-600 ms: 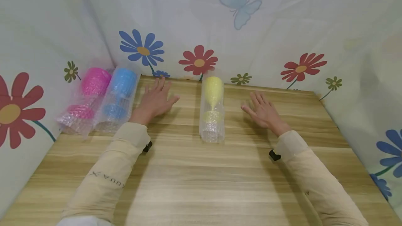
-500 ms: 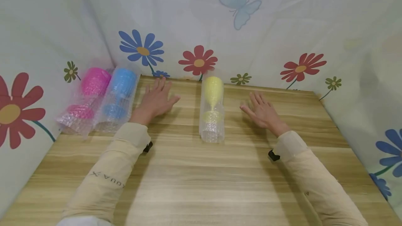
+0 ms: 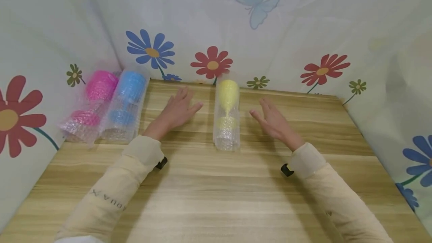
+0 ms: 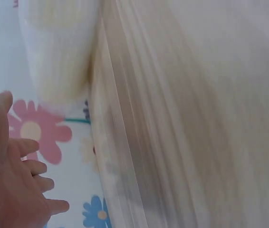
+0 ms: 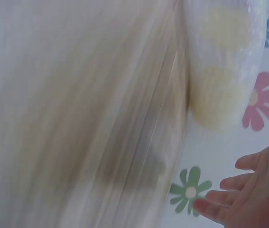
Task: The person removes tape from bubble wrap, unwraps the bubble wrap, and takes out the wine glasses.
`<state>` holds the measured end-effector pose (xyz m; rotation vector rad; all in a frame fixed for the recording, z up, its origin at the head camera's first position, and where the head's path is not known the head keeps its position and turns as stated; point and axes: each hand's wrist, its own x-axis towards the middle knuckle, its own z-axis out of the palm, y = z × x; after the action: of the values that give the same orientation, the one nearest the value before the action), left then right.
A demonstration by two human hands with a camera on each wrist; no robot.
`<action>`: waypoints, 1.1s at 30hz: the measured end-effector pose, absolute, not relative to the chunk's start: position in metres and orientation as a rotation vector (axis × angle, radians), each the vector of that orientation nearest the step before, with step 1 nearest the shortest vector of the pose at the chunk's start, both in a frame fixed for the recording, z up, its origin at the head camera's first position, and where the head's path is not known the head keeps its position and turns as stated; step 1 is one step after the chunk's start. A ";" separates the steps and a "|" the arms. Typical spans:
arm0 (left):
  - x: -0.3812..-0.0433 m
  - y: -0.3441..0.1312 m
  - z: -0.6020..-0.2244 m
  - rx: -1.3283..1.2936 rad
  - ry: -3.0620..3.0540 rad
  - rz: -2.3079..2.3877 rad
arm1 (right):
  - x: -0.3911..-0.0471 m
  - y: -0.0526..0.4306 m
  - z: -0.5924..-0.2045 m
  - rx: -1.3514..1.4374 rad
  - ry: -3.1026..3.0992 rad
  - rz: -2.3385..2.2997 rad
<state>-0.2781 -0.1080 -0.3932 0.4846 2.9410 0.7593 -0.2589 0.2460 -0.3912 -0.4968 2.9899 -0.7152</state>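
Observation:
A yellow goblet point(image 3: 229, 93) in bubble wrap lies on the wooden table point(image 3: 216, 198), its cup end toward the back wall. To its left, my left hand point(image 3: 176, 112) hovers with fingers spread and thumb toward the goblet, a gap between them. My right hand point(image 3: 275, 123) is on the other side, fingers extended, also apart from the goblet. Both wrist views show bare palms: the left hand point(image 4: 11, 180) and the right hand point(image 5: 253, 190) hold nothing. The wrapped goblet shows blurred in the left wrist view point(image 4: 58, 52) and the right wrist view point(image 5: 220, 71).
A pink goblet point(image 3: 101, 86) and a blue goblet point(image 3: 131, 86), each in bubble wrap, lie side by side at the table's back left. A white cloth point(image 3: 189, 10) printed with flowers and a butterfly surrounds the table's back and sides.
Both hands have moved inward toward the yellow goblet, the left one to the right and the right one to the left. The goblets keep their places on the table; the head view has shifted slightly.

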 end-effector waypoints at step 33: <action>-0.236 -0.030 -0.394 0.214 2.505 1.507 | -0.224 0.175 -0.397 -0.519 2.882 -1.268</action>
<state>-0.2363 -0.0300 -0.3943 0.2140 2.5052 1.5066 -0.2242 0.1747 -0.3972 -0.5193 2.8816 -1.2681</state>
